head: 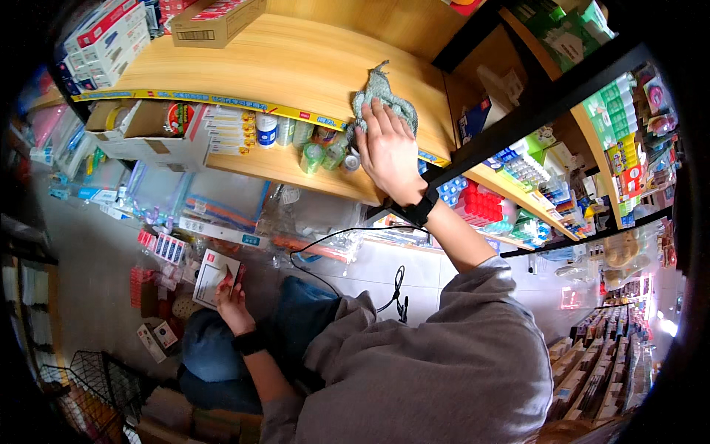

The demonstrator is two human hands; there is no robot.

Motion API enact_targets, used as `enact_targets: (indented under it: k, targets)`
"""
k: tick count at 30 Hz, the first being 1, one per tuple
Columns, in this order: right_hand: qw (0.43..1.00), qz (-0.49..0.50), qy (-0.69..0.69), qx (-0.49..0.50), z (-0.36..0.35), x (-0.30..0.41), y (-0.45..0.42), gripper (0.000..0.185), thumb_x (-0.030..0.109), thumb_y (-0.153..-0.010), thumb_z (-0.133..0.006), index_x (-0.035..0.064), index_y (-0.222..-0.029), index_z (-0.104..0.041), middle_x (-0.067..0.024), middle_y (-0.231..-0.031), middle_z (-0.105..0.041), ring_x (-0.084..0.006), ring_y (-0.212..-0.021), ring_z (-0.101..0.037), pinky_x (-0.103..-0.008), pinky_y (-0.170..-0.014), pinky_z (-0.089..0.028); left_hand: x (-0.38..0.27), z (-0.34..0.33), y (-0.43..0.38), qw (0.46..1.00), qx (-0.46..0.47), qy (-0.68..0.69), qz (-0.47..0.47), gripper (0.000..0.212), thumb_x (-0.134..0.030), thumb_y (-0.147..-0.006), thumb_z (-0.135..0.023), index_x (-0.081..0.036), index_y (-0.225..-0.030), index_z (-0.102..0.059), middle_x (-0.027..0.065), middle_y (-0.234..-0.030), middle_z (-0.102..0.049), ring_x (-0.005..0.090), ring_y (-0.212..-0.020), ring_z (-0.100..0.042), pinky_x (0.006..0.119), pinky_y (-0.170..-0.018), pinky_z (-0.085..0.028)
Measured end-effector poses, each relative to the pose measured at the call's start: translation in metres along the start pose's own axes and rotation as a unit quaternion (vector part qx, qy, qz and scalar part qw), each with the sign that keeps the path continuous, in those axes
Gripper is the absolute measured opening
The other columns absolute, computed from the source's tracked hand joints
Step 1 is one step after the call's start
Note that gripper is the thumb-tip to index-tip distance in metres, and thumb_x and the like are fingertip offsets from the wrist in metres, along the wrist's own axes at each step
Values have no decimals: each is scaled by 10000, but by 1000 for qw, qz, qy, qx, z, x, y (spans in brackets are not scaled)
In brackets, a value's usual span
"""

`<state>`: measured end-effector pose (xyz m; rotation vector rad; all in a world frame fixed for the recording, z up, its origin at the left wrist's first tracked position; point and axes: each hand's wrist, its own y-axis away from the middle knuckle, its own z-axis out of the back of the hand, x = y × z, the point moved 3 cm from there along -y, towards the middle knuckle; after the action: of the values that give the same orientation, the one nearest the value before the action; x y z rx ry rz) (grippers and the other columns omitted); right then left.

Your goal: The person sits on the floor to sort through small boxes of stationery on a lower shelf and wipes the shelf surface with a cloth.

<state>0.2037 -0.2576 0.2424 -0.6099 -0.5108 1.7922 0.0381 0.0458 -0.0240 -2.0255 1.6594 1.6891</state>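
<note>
My right hand (388, 152) lies palm down on a grey-green cloth (379, 91), pressing it to the wooden shelf (277, 61) near its right end and front edge. Part of the cloth is hidden under the hand. Low at the left, above my knee, my left hand (232, 299) holds a white box (213, 277) with a dark line frame on its face. Directly below the wiped-over shelf edge, a lower shelf holds glue-like bottles (267, 131), green-tinted containers (312, 157) and a stack of small yellow-and-white boxes (230, 130).
White boxes (108, 47) and a cardboard carton (216, 25) stand at the upper shelf's left. An open carton (161, 136) sits below. A black metal post (532, 105) slants at the right. Plastic pouches (222, 200) hang beneath; a black cable (333, 233) loops before me. A wire basket (105, 383) stands lower left.
</note>
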Motion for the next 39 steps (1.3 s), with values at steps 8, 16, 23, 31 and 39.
enact_targets:
  k: [8, 16, 23, 31, 39]
  targets:
    - [998, 0, -50, 26, -16, -3, -22, 334, 144, -787, -516, 8, -1091, -534, -162, -1162, -518, -328, -1032, -514, -381, -868, -415, 4, -7, -7, 996, 12, -61, 56, 235, -194, -840, -509, -110, -1059, -492, 44, -980, -563, 159, -837, -529, 289, -745, -399]
    - [998, 14, -54, 35, -22, -5, -25, 341, 164, -772, -537, 24, -1083, -540, -171, -1144, -522, -322, -1022, -520, -387, -869, -415, 13, -11, -16, 993, 61, -67, 72, 232, -202, -848, -507, -103, -1057, -481, 36, -987, -561, 163, -882, -522, 290, -761, -394]
    - [998, 5, -61, 1, -14, -5, -21, 319, 165, -783, -533, 17, -1065, -550, -157, -1129, -538, -311, -1011, -528, -375, -860, -423, 20, -4, -30, 996, 41, -46, 69, 198, -221, -837, -523, -120, -1006, -503, 24, -921, -583, 139, -796, -527, 275, -697, -395]
    - [983, -25, -181, -1, 8, -8, -7, 290, 205, -832, -487, 34, -1046, -580, -171, -1120, -545, -330, -1037, -507, -390, -915, -384, 5, -2, -10, 999, -23, 34, 26, 122, -131, -781, -518, -91, -894, -544, 24, -819, -588, 145, -692, -543, 228, -569, -376]
    - [983, -112, -86, 120, 34, -71, 71, 447, 234, -876, -405, -40, -1228, -382, -308, -1308, -280, -413, -1233, -268, -425, -1029, -213, 1, 7, 3, 999, -2, -10, 36, 436, -277, -858, -480, -20, -1202, -403, 60, -981, -548, 168, -785, -505, 305, -663, -418]
